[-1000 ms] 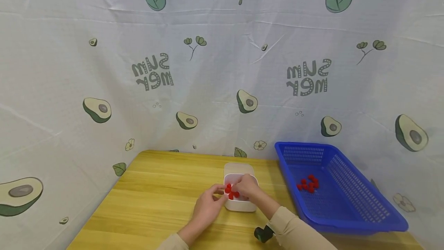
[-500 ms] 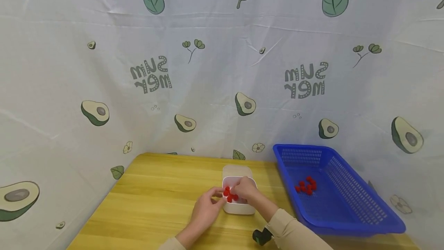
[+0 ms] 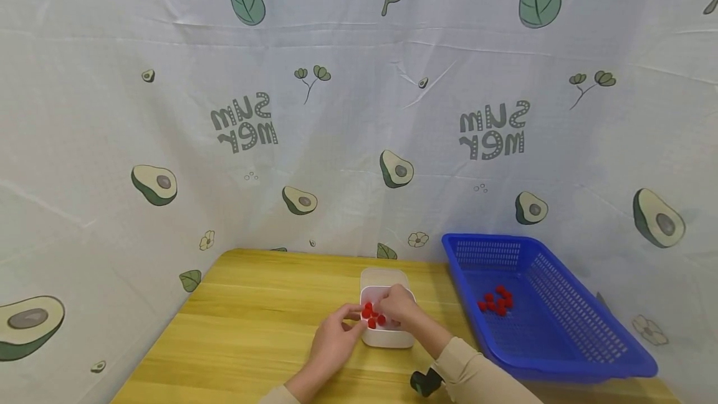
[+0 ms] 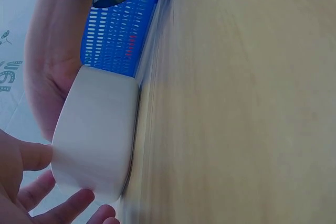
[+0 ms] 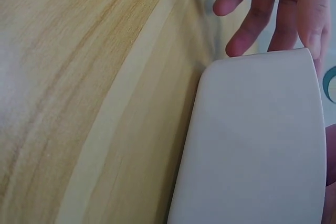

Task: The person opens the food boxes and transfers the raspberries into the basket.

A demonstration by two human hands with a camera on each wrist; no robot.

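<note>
A small white-lined box (image 3: pixel 388 339) with a pale beige outside stands on the wooden table, its lid (image 3: pixel 384 277) folded back. Several small red balls (image 3: pixel 372 323) lie inside, toward the left. My left hand (image 3: pixel 331 340) rests against the box's left end; its fairly straight fingers touch the outer wall, seen in both wrist views. My right hand (image 3: pixel 399 305) reaches down into the box with bent fingers beside the red balls. Its fingertips are hidden there, so whether it pinches a ball cannot be made out. The right wrist view shows mostly the outer box wall (image 5: pixel 252 135).
At the right stands a blue perforated basket (image 3: pixel 555 329) with several red balls (image 3: pixel 496 300) inside. A black wrist device (image 3: pixel 425 383) sits by my right sleeve. Behind the table (image 3: pixel 235 329) hangs a patterned white cloth (image 3: pixel 348 111).
The view has tilted slightly. The red balls in the box have shifted a little and spread apart near my right fingertips. Both hands stay nearly in place.
</note>
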